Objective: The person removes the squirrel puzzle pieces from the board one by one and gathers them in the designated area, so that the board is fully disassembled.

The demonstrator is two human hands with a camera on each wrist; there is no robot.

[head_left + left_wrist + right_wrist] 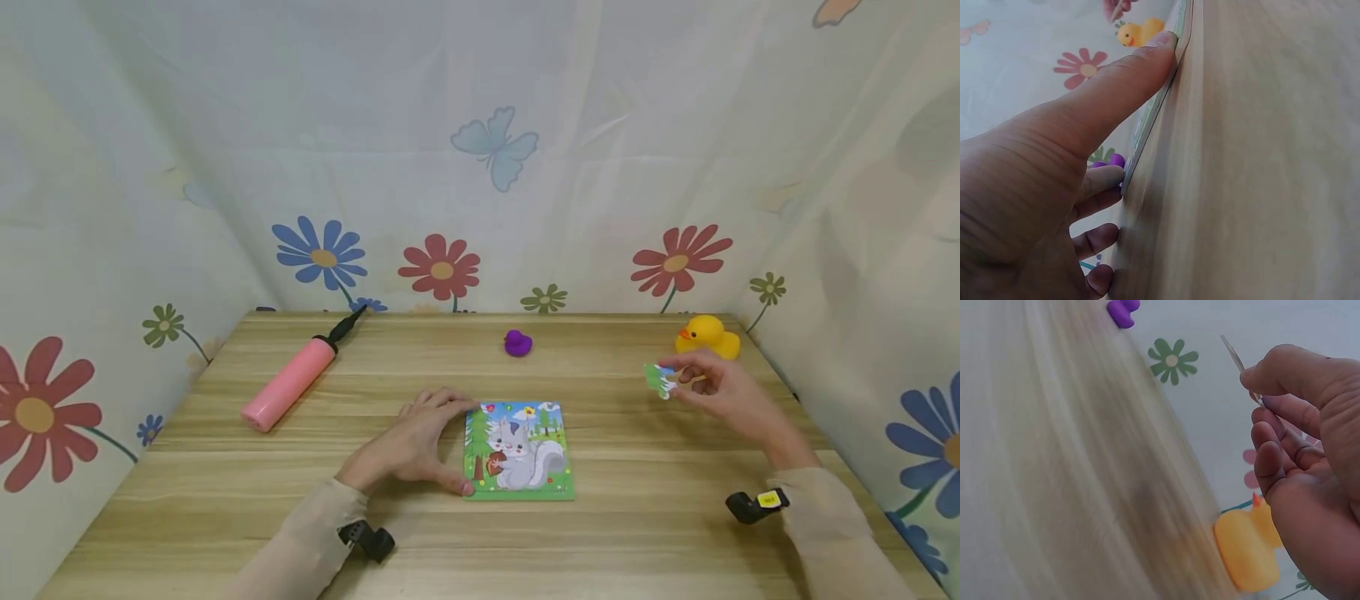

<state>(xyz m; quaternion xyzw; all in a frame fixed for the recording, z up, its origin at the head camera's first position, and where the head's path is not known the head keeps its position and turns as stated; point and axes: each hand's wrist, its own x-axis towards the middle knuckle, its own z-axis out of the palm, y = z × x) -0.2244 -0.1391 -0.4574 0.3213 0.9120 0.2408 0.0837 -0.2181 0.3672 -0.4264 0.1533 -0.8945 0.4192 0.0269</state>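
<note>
A square picture puzzle (527,454) showing a grey squirrel with an acorn lies flat on the table. My left hand (423,442) rests at its left side, thumb (1154,53) on the near left corner and index finger at the far left corner. The other left fingers touch the tabletop beside it. Raised over the table at the right, my right hand (716,387) pinches a small jigsaw piece (660,380), printed green, blue and white, between thumb and fingers. Edge-on in the right wrist view, that piece (1232,355) looks thin.
Behind the right hand a yellow rubber duck (708,335) stands near the far right corner. A small purple duck (517,342) sits at the back middle. At left lies a pink hand pump (291,383) with a black nozzle. A flower-printed curtain (495,208) surrounds the table.
</note>
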